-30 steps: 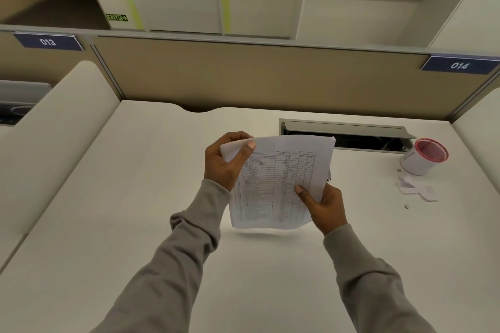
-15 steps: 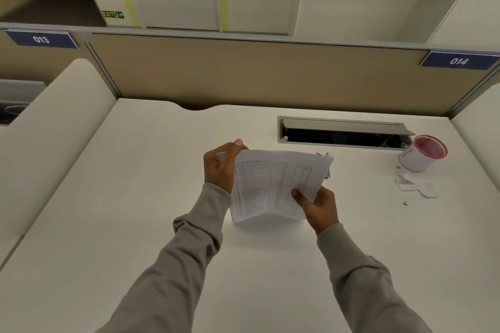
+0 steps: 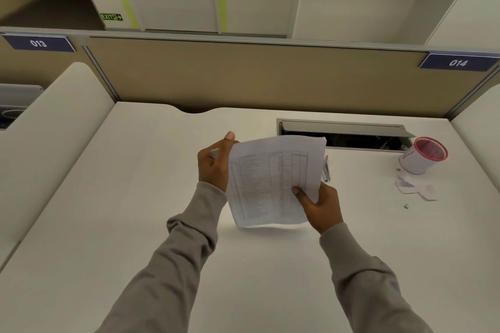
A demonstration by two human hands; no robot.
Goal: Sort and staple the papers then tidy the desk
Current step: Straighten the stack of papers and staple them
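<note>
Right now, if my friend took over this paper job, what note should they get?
Left grip holds the papers at their upper left edge; right grip pinches their lower right corner, over the desk.
Stapler lies on the desk behind the papers, mostly hidden.
Done: sheets gathered in one stack; no staple visible.
Left: staple them, then clear the paper scraps beside the red-rimmed tub.
</note>
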